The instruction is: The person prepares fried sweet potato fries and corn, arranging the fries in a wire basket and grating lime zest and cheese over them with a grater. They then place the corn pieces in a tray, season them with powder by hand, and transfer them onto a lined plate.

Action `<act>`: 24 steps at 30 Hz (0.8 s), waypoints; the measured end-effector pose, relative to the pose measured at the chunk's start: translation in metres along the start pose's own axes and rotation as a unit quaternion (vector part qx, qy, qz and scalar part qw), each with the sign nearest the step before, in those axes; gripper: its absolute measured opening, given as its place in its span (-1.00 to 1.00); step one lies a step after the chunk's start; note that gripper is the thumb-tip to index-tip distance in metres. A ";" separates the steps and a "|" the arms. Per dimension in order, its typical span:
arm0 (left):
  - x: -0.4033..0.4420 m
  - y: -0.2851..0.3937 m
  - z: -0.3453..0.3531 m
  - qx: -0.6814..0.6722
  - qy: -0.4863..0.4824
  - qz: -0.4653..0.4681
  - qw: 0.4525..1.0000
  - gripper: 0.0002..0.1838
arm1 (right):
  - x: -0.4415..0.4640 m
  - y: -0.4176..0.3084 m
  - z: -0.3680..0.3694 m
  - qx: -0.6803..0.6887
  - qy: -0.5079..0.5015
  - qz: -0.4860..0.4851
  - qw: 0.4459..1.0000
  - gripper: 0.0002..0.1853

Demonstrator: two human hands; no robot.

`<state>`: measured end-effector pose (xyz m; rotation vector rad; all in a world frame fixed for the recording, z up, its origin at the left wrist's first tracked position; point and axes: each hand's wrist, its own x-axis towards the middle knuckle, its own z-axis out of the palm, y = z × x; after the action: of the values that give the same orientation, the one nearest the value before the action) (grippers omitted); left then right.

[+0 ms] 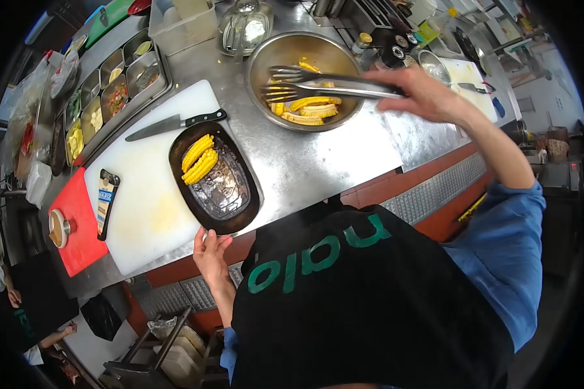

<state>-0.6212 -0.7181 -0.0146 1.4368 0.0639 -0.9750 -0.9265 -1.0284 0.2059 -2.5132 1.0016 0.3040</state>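
My right hand (428, 96) grips a pair of metal tongs (350, 87) by the handle end. The tongs' forked tips lie over a steel mixing bowl (256, 55), which contains several pieces of cut corn (315, 102). Whether the tips touch any corn, I cannot tell. At the near end of a dark oval dish (256, 188), my left hand (212, 256) has its fingers at the rim. Two yellow corn pieces (200, 159) lie side by side in the far part of that dish, which rests partly on a white cutting board (146, 188).
A knife (169, 126) lies beyond the dish on the white board. To the left are a peeler-like packaged tool (107, 204), a red board (78, 223) and a small round container (60, 228). Metal ingredient pans (113, 97) stand behind. Another person (36, 298) is at lower left.
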 end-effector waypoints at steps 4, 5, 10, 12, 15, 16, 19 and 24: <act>0.001 -0.001 0.001 0.006 0.001 0.000 1.000 -0.58 | 0.004 0.041 0.018 -0.269 0.037 0.011 0.962 -0.57; 0.001 -0.001 0.001 0.006 0.009 0.000 1.000 -0.58 | 0.010 0.047 0.027 -0.266 0.037 0.012 0.963 -0.57; 0.001 -0.002 0.004 0.001 0.023 0.000 1.000 -0.56 | 0.034 0.062 0.050 -0.287 0.023 -0.018 0.957 -0.72; 0.000 -0.002 0.002 -0.010 0.021 -0.004 1.000 -0.57 | 0.034 0.061 0.048 -0.272 0.046 -0.023 0.961 -0.72; -0.003 -0.002 0.008 -0.028 0.036 0.000 0.999 -0.57 | 0.004 0.041 0.028 -0.218 0.125 -0.045 0.967 -0.56; -0.003 -0.004 0.011 -0.034 0.045 0.001 0.998 -0.57 | 0.005 0.025 0.023 -0.220 0.123 -0.055 0.966 -0.56; -0.005 -0.002 0.008 -0.042 0.027 -0.010 0.999 -0.56 | 0.021 -0.034 0.036 -0.193 0.105 -0.182 0.958 -0.54; -0.003 -0.001 0.009 -0.037 0.018 -0.008 0.999 -0.57 | 0.041 -0.032 0.025 -0.212 0.124 -0.078 0.966 -0.53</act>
<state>-0.6280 -0.7237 -0.0126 1.3874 0.1373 -0.9509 -0.8761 -1.0208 0.1786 -3.0622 0.8940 0.1705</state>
